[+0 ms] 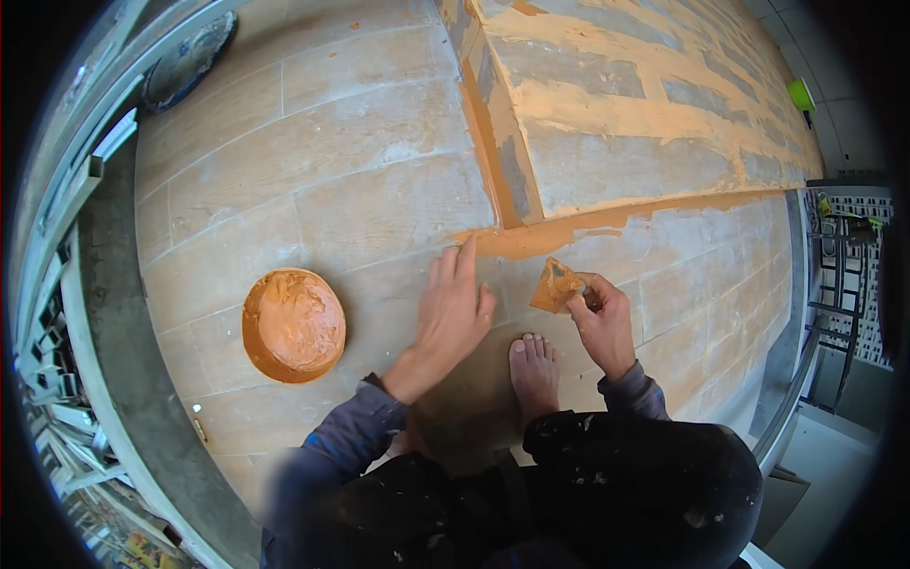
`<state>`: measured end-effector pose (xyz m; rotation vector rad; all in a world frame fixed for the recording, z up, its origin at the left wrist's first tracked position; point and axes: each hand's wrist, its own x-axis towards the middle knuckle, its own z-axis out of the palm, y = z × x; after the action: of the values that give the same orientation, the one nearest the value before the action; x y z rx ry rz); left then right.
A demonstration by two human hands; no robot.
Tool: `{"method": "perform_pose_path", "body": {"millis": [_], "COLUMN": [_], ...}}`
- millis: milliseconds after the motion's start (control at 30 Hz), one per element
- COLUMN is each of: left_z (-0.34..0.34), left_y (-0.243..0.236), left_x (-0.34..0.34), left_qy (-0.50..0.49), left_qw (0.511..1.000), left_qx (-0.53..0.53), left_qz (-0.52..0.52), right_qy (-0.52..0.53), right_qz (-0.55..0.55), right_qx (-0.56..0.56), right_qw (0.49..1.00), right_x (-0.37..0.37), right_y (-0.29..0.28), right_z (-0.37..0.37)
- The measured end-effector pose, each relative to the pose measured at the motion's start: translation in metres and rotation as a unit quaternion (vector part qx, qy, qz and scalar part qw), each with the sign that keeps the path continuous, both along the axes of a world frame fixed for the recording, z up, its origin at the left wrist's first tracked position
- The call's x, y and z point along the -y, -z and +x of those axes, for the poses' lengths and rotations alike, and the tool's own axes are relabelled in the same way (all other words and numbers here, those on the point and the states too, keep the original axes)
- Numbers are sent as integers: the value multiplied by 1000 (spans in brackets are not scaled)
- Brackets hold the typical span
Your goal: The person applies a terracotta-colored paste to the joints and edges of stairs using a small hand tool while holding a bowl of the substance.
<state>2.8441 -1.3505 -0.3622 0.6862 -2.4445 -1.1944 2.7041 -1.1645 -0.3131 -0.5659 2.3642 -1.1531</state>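
My left hand (pixel 452 305) is open, fingers spread, with a fingertip pressed on the orange grout line (pixel 531 237) where the tiled floor meets the brick step. My right hand (pixel 602 318) grips a small flat spreader (pixel 556 286) coated in orange paste, held just right of the left hand above the floor tiles. A round bowl of orange paste (pixel 293 324) sits on the tiles to the left of my left hand. My bare foot (pixel 534 372) rests on the floor between my arms.
The raised brick step (pixel 626 104), smeared with orange grout, fills the upper right. A dark round pan (pixel 190 59) lies at the far upper left. A grey ledge and metal frame (pixel 90 284) run along the left. A green object (pixel 801 93) sits at the far right.
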Motion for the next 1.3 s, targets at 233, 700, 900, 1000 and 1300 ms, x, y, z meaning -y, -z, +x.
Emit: {"method": "perform_pose_path", "body": {"millis": [233, 700, 900, 1000, 1300], "left_z": [-56, -64, -70, -95, -82], "left_y": [51, 65, 54, 58, 69], "left_x": [-40, -41, -14, 18, -17], "left_qy": [-20, -34, -57, -79, -20], "left_qw": [998, 988, 990, 990, 987], "left_qx": [41, 106, 38, 51, 86], "left_qz": [-45, -107, -126, -109, -132], "right_qy": [82, 43, 44, 17, 14], "right_qz": [-65, -77, -60, -43, -59], "right_qx": [49, 58, 42, 69, 104], "right_qw": [993, 994, 996, 997, 993], "right_x": [-37, -43, -48, -48, -47], "right_y": [30, 40, 36, 37, 44], "right_z": [-14, -42, -49, -47, -48]}}
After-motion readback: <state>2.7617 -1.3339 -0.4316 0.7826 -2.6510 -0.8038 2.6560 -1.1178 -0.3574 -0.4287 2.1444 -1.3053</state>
